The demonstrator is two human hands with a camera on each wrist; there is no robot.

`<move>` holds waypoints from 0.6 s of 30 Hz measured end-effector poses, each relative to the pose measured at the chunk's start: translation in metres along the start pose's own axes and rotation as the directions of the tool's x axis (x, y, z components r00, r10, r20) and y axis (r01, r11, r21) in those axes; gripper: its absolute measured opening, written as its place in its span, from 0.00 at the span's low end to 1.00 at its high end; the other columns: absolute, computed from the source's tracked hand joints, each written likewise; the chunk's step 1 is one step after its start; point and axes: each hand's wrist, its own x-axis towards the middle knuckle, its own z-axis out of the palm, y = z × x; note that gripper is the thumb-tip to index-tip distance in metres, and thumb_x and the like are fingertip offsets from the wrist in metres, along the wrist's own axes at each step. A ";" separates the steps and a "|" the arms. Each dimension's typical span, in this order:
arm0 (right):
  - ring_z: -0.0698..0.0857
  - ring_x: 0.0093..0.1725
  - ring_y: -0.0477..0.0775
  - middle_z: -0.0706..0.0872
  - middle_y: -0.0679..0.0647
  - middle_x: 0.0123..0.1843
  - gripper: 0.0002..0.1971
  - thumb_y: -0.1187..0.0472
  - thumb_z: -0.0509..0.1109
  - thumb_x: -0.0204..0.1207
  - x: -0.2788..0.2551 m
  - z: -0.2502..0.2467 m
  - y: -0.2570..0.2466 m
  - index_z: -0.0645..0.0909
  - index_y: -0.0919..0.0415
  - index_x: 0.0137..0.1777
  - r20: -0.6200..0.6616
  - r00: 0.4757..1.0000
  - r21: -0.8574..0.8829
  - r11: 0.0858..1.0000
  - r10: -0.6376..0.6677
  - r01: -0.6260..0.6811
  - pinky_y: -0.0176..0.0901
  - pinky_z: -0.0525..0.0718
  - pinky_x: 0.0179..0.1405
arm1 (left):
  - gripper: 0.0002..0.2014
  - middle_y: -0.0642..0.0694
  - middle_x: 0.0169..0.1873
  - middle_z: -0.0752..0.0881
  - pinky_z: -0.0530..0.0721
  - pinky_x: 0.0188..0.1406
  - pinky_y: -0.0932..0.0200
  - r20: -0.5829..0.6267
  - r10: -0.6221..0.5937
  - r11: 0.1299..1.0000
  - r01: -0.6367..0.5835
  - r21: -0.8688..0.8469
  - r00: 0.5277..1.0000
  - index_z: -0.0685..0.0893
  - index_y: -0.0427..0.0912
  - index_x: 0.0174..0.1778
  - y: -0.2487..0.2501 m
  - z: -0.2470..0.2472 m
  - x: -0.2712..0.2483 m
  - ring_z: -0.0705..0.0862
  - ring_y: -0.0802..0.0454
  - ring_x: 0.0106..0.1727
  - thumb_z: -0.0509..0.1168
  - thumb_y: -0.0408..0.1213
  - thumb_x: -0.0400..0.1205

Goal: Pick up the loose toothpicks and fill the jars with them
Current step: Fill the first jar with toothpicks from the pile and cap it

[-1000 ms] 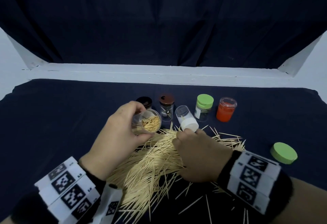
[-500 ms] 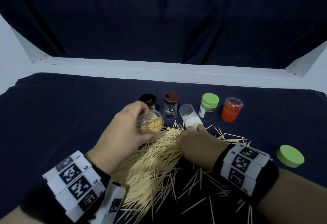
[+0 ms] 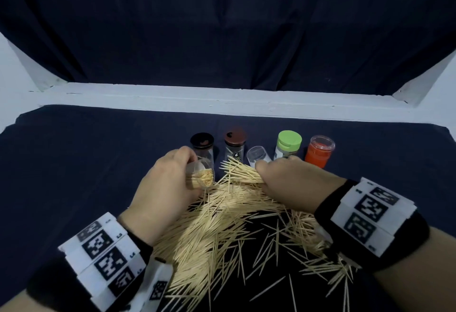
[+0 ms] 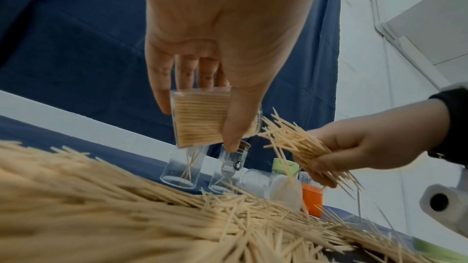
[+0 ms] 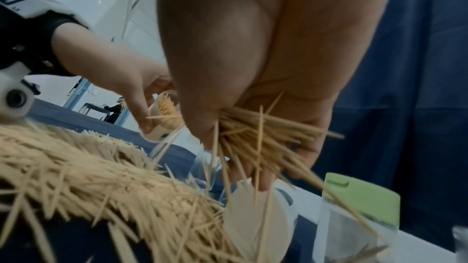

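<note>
Over a dark cloth-covered counter (image 3: pixel 74 163), the left hand (image 3: pixel 162 188) curls its grip around a clear jar (image 3: pixel 201 174) tilted sideways and packed with toothpicks. Just beside it, the right hand (image 3: pixel 293 183) clutches a bundle of toothpicks (image 3: pixel 240 172), tips pointing toward the jar. A loose toothpick pile (image 3: pixel 209 232) lies beneath both hands.

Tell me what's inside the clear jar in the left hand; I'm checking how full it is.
The clear jar is packed with toothpicks lying side by side. The left hand and its fingers cover part of its wall.
</note>
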 end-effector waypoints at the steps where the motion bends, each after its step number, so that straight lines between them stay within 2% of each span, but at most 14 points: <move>1: 0.82 0.49 0.60 0.84 0.59 0.52 0.06 0.63 0.54 0.83 0.000 -0.005 0.000 0.67 0.60 0.58 -0.021 1.000 0.001 1.000 -0.019 0.019 0.51 0.77 0.49 | 0.21 0.56 0.48 0.78 0.80 0.43 0.58 0.005 0.004 1.000 -0.004 0.005 1.000 0.75 0.52 0.52 0.000 0.000 0.000 0.78 0.55 0.48 0.79 0.41 0.69; 3: 0.82 0.48 0.59 0.83 0.58 0.51 0.08 0.64 0.54 0.83 0.001 -0.011 -0.001 0.67 0.61 0.60 -0.038 0.998 0.007 0.999 -0.045 0.045 0.49 0.73 0.45 | 0.22 0.57 0.48 0.78 0.79 0.44 0.59 0.013 0.017 1.000 -0.017 0.006 1.000 0.75 0.52 0.52 0.002 0.001 -0.001 0.78 0.55 0.49 0.79 0.42 0.68; 5: 0.82 0.49 0.60 0.83 0.56 0.50 0.08 0.64 0.55 0.83 0.003 -0.014 -0.006 0.68 0.61 0.60 -0.032 0.998 -0.011 0.998 -0.059 0.059 0.49 0.70 0.45 | 0.22 0.57 0.49 0.78 0.80 0.46 0.58 0.025 0.030 1.000 -0.030 -0.008 0.999 0.75 0.53 0.52 0.004 0.001 -0.001 0.78 0.56 0.50 0.79 0.42 0.68; 7: 0.81 0.50 0.61 0.84 0.56 0.50 0.08 0.66 0.55 0.81 0.006 -0.014 -0.012 0.68 0.60 0.59 -0.039 0.996 -0.073 0.995 -0.077 0.074 0.52 0.71 0.47 | 0.24 0.59 0.50 0.77 0.80 0.50 0.58 0.036 0.047 0.999 -0.046 -0.016 0.998 0.75 0.53 0.53 0.006 0.001 -0.002 0.78 0.57 0.52 0.80 0.42 0.67; 9: 0.81 0.52 0.60 0.84 0.57 0.52 0.09 0.67 0.55 0.80 0.007 -0.015 -0.016 0.68 0.60 0.59 -0.034 0.996 -0.124 0.990 -0.078 0.073 0.51 0.70 0.47 | 0.25 0.60 0.51 0.76 0.79 0.51 0.60 0.038 0.072 0.997 -0.072 -0.011 0.997 0.75 0.53 0.55 0.007 0.002 -0.003 0.77 0.58 0.53 0.80 0.43 0.67; 14: 0.80 0.57 0.61 0.83 0.59 0.58 0.13 0.69 0.52 0.80 0.011 -0.023 -0.026 0.69 0.62 0.63 -0.027 0.997 -0.162 0.985 -0.071 0.066 0.48 0.61 0.46 | 0.26 0.58 0.52 0.79 0.78 0.52 0.61 0.048 0.131 0.991 -0.129 -0.033 0.990 0.78 0.50 0.57 0.009 0.004 -0.003 0.78 0.57 0.55 0.81 0.44 0.66; 18: 0.80 0.59 0.61 0.83 0.60 0.60 0.12 0.66 0.51 0.82 0.017 -0.028 -0.035 0.71 0.62 0.62 0.020 0.998 -0.173 0.983 -0.052 0.055 0.51 0.64 0.48 | 0.28 0.54 0.56 0.82 0.75 0.56 0.63 0.071 0.178 0.984 -0.176 -0.025 0.982 0.80 0.47 0.61 0.010 0.008 -0.003 0.78 0.54 0.60 0.81 0.44 0.66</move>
